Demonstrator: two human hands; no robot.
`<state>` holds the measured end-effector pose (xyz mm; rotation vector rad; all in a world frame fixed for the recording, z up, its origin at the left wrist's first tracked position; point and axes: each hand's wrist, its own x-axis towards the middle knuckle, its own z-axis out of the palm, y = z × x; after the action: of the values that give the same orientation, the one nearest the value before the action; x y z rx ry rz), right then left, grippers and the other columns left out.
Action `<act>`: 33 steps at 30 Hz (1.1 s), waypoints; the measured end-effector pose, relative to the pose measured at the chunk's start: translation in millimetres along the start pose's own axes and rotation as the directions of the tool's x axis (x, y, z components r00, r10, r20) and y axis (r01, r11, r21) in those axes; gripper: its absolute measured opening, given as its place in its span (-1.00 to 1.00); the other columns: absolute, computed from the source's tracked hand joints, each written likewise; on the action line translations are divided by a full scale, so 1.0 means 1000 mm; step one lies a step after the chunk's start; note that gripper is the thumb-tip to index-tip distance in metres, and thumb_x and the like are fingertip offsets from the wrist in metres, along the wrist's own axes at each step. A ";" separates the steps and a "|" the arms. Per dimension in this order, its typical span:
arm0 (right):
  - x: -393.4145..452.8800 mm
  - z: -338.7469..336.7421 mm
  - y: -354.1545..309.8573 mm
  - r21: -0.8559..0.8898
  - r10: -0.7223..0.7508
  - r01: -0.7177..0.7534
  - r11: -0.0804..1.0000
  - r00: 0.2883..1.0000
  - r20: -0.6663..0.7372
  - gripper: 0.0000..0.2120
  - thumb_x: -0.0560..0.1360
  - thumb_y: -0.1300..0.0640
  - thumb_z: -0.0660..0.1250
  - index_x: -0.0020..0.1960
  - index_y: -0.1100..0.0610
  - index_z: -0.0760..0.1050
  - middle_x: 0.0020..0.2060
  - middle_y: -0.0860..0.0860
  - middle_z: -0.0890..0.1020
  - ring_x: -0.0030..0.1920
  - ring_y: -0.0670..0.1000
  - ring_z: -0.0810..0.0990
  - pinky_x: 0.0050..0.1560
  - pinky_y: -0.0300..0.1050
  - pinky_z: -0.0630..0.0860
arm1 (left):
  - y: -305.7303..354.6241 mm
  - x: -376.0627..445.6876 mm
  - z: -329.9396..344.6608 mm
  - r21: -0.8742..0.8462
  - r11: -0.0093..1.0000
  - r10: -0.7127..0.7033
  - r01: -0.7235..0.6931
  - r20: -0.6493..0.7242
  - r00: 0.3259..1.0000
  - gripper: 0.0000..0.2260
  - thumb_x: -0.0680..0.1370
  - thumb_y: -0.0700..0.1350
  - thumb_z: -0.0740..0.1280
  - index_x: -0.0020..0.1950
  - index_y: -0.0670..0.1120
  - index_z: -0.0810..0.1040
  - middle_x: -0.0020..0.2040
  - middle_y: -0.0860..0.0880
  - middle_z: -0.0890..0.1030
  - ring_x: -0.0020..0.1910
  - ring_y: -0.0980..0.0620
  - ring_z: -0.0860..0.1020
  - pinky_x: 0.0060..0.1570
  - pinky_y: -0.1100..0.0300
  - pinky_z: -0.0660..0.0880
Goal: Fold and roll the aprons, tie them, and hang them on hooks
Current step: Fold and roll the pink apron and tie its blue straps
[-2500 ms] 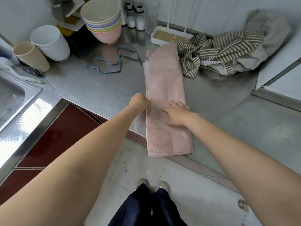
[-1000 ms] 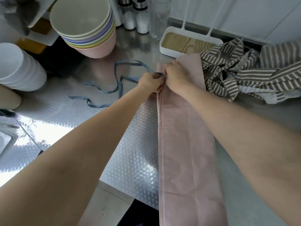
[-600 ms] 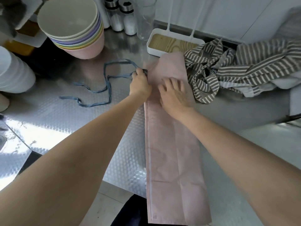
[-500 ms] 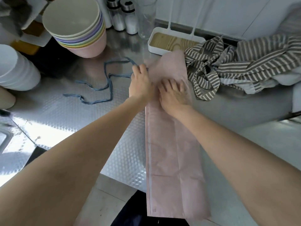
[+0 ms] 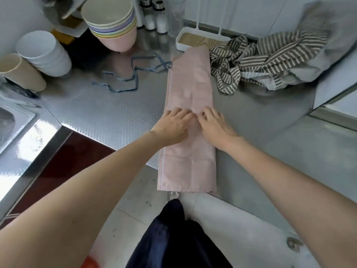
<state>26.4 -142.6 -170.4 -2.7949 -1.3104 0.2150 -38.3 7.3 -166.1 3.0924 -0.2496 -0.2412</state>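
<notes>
A pink apron point(image 5: 190, 82), folded into a long narrow strip, lies lengthwise on the steel counter point(image 5: 108, 113), its near end hanging over the counter's front edge. Its blue-grey ties point(image 5: 133, 74) trail loose on the counter to the left of its far end. My left hand point(image 5: 172, 125) and my right hand point(image 5: 214, 125) lie side by side, palms down, pressing on the strip's middle with fingers spread. A brown-and-white striped apron point(image 5: 257, 60) lies crumpled to the right of the pink strip's far end.
A stack of coloured bowls point(image 5: 111, 22), white bowls point(image 5: 43, 53) and a beige cup point(image 5: 19, 73) stand at the back left. Shakers point(image 5: 154, 17) and a white tray point(image 5: 199, 38) line the back wall. A sink point(image 5: 11, 124) sits at the left.
Both hands have slid from the strip's far end, near the ties, back along the fabric to its middle. The view has pulled back with them.
</notes>
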 end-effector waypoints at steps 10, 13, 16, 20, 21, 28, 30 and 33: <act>-0.080 0.020 -0.029 0.062 -0.067 0.044 0.997 0.904 0.423 -0.44 0.58 -0.08 0.10 0.53 -0.06 0.00 0.53 0.01 -0.12 0.51 0.14 -0.20 0.46 0.14 -0.12 | 0.017 -0.093 0.026 -0.292 0.854 -0.392 0.431 0.185 0.901 -0.61 0.55 -0.17 0.24 0.38 -0.09 0.37 0.32 -0.17 0.30 0.21 -0.21 0.38 0.20 0.06 0.31; -0.084 0.028 -0.030 -0.033 -0.024 0.043 0.999 0.890 0.456 -0.34 0.56 -0.25 0.00 0.53 -0.10 -0.22 0.51 0.01 -0.30 0.47 0.16 -0.39 0.45 0.20 -0.31 | 0.026 -0.088 0.023 -0.411 0.767 -0.460 0.493 0.183 0.869 -0.66 0.56 -0.26 0.19 0.34 -0.14 0.40 0.29 -0.18 0.30 0.10 -0.23 0.48 0.09 0.05 0.37; -0.083 0.032 -0.034 -0.094 0.003 0.043 0.995 0.895 0.447 -0.31 0.55 -0.31 -0.09 0.51 -0.08 -0.31 0.48 0.02 -0.37 0.45 0.17 -0.44 0.42 0.28 -0.34 | 0.031 -0.086 0.019 -0.291 0.843 -0.442 0.454 0.108 0.890 -0.67 0.57 -0.33 0.16 0.33 -0.18 0.37 0.28 -0.18 0.30 0.02 -0.22 0.52 -0.03 0.05 0.41; -0.081 0.035 -0.040 -0.126 0.026 0.033 0.991 0.898 0.439 -0.29 0.53 -0.35 -0.13 0.51 -0.07 -0.33 0.47 0.04 -0.40 0.45 0.19 -0.44 0.40 0.31 -0.36 | 0.025 -0.092 0.028 -0.038 0.976 -0.211 0.213 0.054 0.976 -0.61 0.52 -0.39 0.18 0.33 -0.17 0.34 0.26 -0.16 0.32 0.07 -0.15 0.50 -0.06 0.07 0.53; -0.084 0.033 -0.040 -0.129 0.015 0.043 0.991 0.908 0.420 -0.29 0.53 -0.35 -0.11 0.52 -0.06 -0.30 0.48 0.05 -0.38 0.46 0.18 -0.42 0.40 0.30 -0.35 | 0.025 -0.094 0.030 0.010 0.989 -0.149 0.149 0.049 0.988 -0.61 0.51 -0.39 0.18 0.32 -0.17 0.35 0.23 -0.16 0.34 0.06 -0.14 0.51 -0.09 0.05 0.55; -0.109 0.015 -0.031 0.118 0.087 -0.137 0.984 0.930 0.357 -0.31 0.56 -0.22 0.08 0.54 -0.03 -0.16 0.51 0.07 -0.29 0.50 0.18 -0.27 0.47 0.15 -0.17 | 0.039 -0.102 0.024 -0.401 0.816 -0.430 0.416 0.060 0.901 -0.70 0.55 -0.26 0.19 0.28 -0.19 0.38 0.23 -0.16 0.34 -0.02 -0.23 0.54 -0.09 0.04 0.43; -0.112 0.018 -0.032 0.127 0.091 -0.158 0.979 0.901 0.425 -0.26 0.54 -0.25 0.09 0.53 -0.06 -0.24 0.48 0.08 -0.38 0.48 0.17 -0.35 0.48 0.13 -0.25 | 0.041 -0.100 0.026 -0.596 0.665 -0.515 0.450 0.071 0.854 -0.73 0.53 -0.27 0.23 0.22 -0.17 0.41 0.18 -0.14 0.36 -0.04 -0.18 0.56 0.00 0.02 0.49; -0.113 0.026 -0.036 0.085 0.075 -0.131 0.988 0.877 0.475 -0.13 0.46 -0.38 0.11 0.52 -0.08 -0.31 0.44 0.10 -0.45 0.44 0.23 -0.45 0.45 0.21 -0.30 | 0.045 -0.096 0.028 -0.710 0.519 -0.576 0.475 0.119 0.808 -0.75 0.49 -0.30 0.28 0.16 -0.18 0.44 0.08 -0.08 0.35 -0.11 -0.07 0.51 0.09 0.02 0.49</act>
<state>-76.4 -206.3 -180.1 -2.8136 -1.1646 0.9993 -143.7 -21.8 -177.5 2.2676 0.6690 -0.0963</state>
